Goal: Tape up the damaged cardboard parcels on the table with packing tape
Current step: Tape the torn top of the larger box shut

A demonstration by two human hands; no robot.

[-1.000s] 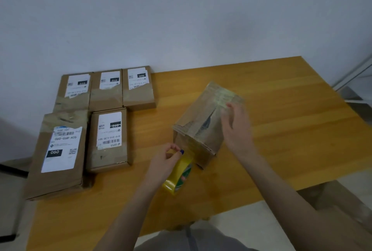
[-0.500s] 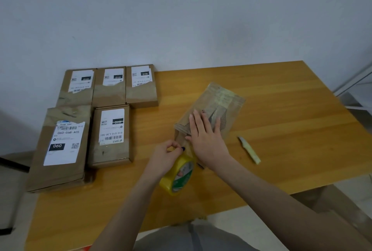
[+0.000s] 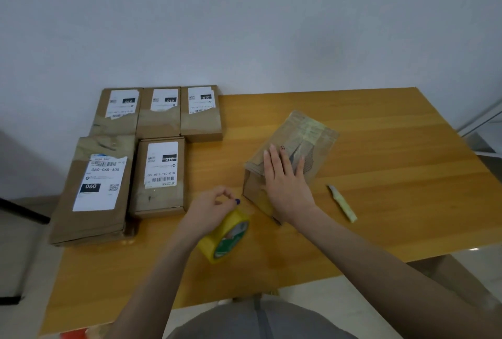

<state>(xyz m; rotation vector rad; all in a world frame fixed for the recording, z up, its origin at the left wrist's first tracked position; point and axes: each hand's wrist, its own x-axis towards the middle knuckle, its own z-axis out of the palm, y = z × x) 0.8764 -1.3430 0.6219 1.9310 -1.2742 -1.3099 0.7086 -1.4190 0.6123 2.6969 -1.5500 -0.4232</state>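
A worn cardboard parcel [image 3: 307, 139] lies at the middle of the wooden table [image 3: 394, 148], its top covered in old tape. My right hand [image 3: 285, 183] presses flat on its near end with straight fingers. My left hand [image 3: 210, 209] holds a yellow roll of packing tape [image 3: 225, 236] just left of the parcel, fingers curled on the roll's top. I cannot see a tape strip between roll and parcel.
Several labelled cardboard parcels sit at the left: a large one [image 3: 95, 189], one beside it [image 3: 160, 175], and three in a back row [image 3: 160, 113]. A small pale-yellow knife [image 3: 342, 203] lies right of the parcel. A wall stands behind the table.
My right hand went from the parcel's far top corner to pressing flat on its near end. The knife came into view at the right. The roll stays by the parcel's near corner.
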